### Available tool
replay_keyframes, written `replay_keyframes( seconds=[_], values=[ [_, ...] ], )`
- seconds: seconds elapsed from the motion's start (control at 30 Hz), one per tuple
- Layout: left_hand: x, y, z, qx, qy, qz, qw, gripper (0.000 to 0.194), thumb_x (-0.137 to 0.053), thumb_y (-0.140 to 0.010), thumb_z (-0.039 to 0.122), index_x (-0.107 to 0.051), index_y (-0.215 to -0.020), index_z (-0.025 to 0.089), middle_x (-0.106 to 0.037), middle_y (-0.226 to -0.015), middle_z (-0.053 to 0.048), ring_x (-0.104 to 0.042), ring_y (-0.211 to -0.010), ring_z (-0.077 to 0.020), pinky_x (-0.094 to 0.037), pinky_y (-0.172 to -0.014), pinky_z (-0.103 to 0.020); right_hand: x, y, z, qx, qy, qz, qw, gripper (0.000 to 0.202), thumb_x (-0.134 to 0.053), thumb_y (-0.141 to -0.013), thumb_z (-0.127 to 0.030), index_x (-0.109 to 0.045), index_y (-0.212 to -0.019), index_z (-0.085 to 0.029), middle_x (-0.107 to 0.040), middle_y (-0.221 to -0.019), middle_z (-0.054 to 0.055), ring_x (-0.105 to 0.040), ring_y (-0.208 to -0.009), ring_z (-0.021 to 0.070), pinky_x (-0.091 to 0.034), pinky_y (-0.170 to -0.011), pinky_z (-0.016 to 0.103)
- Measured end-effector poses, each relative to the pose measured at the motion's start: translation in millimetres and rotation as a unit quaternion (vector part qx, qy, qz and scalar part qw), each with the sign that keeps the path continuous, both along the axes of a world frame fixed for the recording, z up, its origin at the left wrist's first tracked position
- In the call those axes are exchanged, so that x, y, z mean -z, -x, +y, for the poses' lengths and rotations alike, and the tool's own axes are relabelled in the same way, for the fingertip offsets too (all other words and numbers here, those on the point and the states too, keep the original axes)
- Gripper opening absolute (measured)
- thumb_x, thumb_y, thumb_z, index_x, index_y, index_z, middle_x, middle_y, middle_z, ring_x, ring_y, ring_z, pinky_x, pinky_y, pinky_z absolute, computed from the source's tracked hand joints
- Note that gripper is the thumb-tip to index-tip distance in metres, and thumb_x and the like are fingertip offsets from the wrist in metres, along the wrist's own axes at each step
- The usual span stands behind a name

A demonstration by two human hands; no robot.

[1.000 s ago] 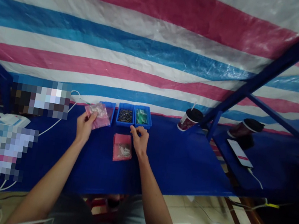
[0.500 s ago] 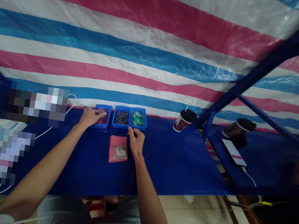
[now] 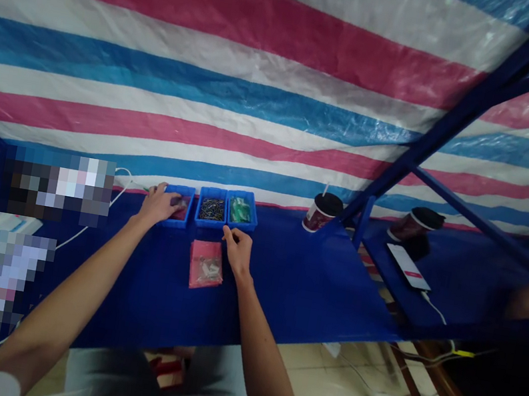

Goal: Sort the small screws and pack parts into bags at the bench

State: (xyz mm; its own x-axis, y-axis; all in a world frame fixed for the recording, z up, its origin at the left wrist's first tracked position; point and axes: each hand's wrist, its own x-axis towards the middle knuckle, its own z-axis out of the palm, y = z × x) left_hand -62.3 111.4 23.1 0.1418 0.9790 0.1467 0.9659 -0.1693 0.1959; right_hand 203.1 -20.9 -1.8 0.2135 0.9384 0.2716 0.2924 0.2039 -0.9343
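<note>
Landmark: middle bin (image 3: 209,223), holding thin metal pieces (image 3: 212,208). Pink bags (image 3: 199,264) lie stacked just in front of it, on the table (image 3: 310,287). Left hand (image 3: 157,204) dips into the left bin (image 3: 175,224), left of the middle bin; fingers bent, hold on anything can't be told. Right hand (image 3: 238,248) just off the middle bin's near right corner, thumb and forefinger drawn together; pinch unclear. Bags look light, limp, probably slick; best taken by an edge, clear of the pale contents (image 3: 208,271).
</note>
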Motion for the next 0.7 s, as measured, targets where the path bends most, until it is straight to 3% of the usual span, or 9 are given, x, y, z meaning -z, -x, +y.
replay_keyframes(
  seconds=[0.2, 0.37, 0.53, 0.63, 0.7],
  values=[
    [8.8, 5.8, 11.6, 0.019, -0.003, -0.004, 1.0, 0.05, -0.058, -0.086, 0.053, -0.066, -0.128, 0.026, -0.046, -0.144, -0.017, -0.042, -0.13, -0.0393, -0.036, -0.105, -0.051, -6.1, 1.5, -2.3, -0.004, 0.009, -0.014, 1.0, 0.052, -0.052, -0.093, -0.056, -0.06, -0.06, -0.016, -0.051, -0.056, -0.002, -0.046, -0.056, 0.0124, -0.034, -0.058, 0.025],
    [-1.4, 0.1, -3.3, 0.02, -0.081, -0.045, 0.996, 0.052, -0.063, -0.085, 0.051, -0.064, -0.129, 0.024, -0.047, -0.141, -0.016, -0.046, -0.127, -0.0371, -0.038, -0.106, -0.047, -12.2, -2.7, -3.0, -0.081, 0.008, -0.006, 0.997, 0.042, -0.055, -0.092, -0.053, -0.067, -0.074, -0.017, -0.058, -0.066, -0.001, -0.049, -0.062, 0.0139, -0.038, -0.061, 0.025],
    [-17.2, -13.7, -43.5, 0.012, -0.194, -0.128, 0.973, 0.041, -0.062, -0.088, 0.05, -0.069, -0.117, 0.022, -0.05, -0.137, -0.013, -0.046, -0.126, -0.0332, -0.036, -0.107, -0.045, -10.4, -9.4, -1.0, -0.151, -0.003, -0.086, 0.985, 0.026, -0.07, -0.085, -0.046, -0.074, -0.094, -0.021, -0.062, -0.083, 0.002, -0.052, -0.076, 0.0155, -0.041, -0.072, 0.027],
    [-14.0, -28.2, -79.0, 0.009, -0.238, -0.17, 0.956, 0.03, -0.055, -0.094, 0.043, -0.071, -0.107, 0.022, -0.058, -0.126, -0.011, -0.05, -0.121, -0.0308, -0.035, -0.105, -0.045, -6.7, -11.3, -0.1, -0.158, 0.01, -0.112, 0.981, 0.028, -0.077, -0.078, -0.043, -0.075, -0.096, -0.021, -0.059, -0.085, 0.002, -0.052, -0.076, 0.0147, -0.042, -0.071, 0.027],
    [-7.2, -38.7, -101.5, 0.055, -0.215, -0.183, 0.958, 0.026, -0.054, -0.095, 0.041, -0.071, -0.094, 0.021, -0.066, -0.106, -0.009, -0.057, -0.107, -0.027, -0.037, -0.099, -0.042, -3.7, -11.1, 0.2, -0.157, 0.009, -0.107, 0.982, 0.024, -0.077, -0.078, -0.041, -0.075, -0.091, -0.02, -0.059, -0.081, 0.001, -0.051, -0.07, 0.0135, -0.041, -0.067, 0.027]
  ],
)
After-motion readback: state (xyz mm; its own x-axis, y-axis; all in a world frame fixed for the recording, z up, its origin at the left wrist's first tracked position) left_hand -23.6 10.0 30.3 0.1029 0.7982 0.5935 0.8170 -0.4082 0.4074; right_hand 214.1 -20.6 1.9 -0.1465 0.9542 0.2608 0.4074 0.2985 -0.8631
